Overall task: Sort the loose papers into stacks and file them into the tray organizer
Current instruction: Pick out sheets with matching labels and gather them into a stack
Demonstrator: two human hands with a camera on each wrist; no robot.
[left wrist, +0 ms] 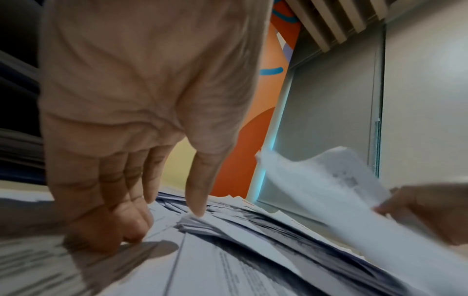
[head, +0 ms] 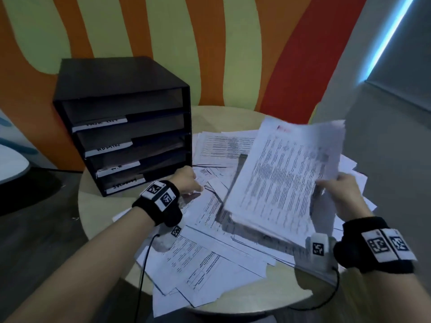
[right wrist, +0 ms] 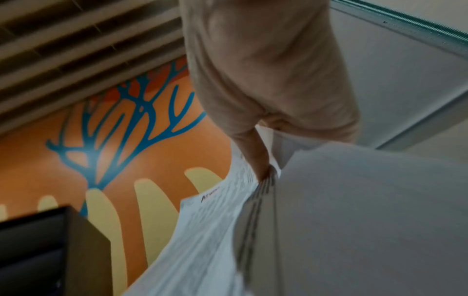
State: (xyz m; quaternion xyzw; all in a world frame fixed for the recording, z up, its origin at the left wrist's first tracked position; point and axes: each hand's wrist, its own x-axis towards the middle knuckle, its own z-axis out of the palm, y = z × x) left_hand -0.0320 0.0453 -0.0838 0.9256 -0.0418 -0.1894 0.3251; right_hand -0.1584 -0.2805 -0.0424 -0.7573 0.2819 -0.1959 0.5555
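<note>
A black tray organizer [head: 126, 127] with several labelled shelves stands at the back left of the round table [head: 98, 206]. Loose printed papers [head: 210, 252] lie spread over most of the tabletop. My right hand [head: 342, 192] grips a thick stack of sheets [head: 284, 173] by its right edge and holds it tilted above the pile. In the right wrist view the thumb [right wrist: 260, 160] lies on top of the stack [right wrist: 354, 220]. My left hand [head: 186, 180] rests on the papers just in front of the organizer's base. Its fingertips [left wrist: 131, 234] and thumb press down on sheets and hold nothing.
The organizer's shelves look dark, and what lies in them cannot be made out. Papers overhang the table's near edge [head: 172, 306]. A striped orange and yellow wall stands close behind. Thin black cables [head: 144, 264] hang from both wrists. Dark floor lies to the left.
</note>
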